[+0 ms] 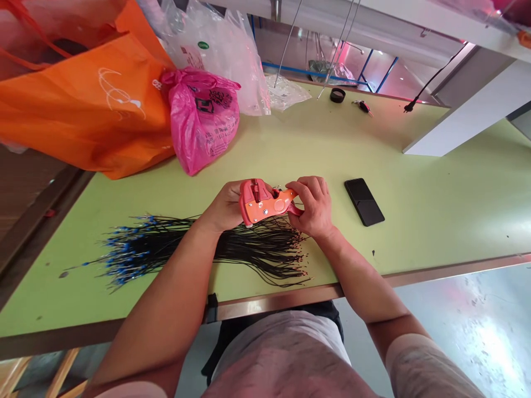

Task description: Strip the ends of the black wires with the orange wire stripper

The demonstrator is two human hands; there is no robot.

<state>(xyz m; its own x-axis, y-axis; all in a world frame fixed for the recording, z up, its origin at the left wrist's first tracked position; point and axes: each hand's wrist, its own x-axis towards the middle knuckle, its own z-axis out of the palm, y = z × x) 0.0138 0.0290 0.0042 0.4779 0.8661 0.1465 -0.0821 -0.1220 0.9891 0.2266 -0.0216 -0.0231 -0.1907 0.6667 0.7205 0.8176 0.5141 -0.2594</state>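
An orange and red hand tool (265,205), like a wire stripper, is held above the green table between both hands. My left hand (227,205) is closed at the tool's wide head, its fingers partly hidden behind it. Around the handles at the tool's right end, my right hand (312,205) has its fingers wrapped. Beneath my hands and forearms lies a large bundle of thin black wires (249,246), with blue pieces and metal tips at the left and bare copper-coloured ends at the right.
A black phone (364,202) lies right of my hands. Orange bag (95,105), pink bag (203,119) and clear plastic bags (232,61) stand back left. A black ring (337,95), keys (363,107) and a plug (410,105) are farther back, near a white support (464,110).
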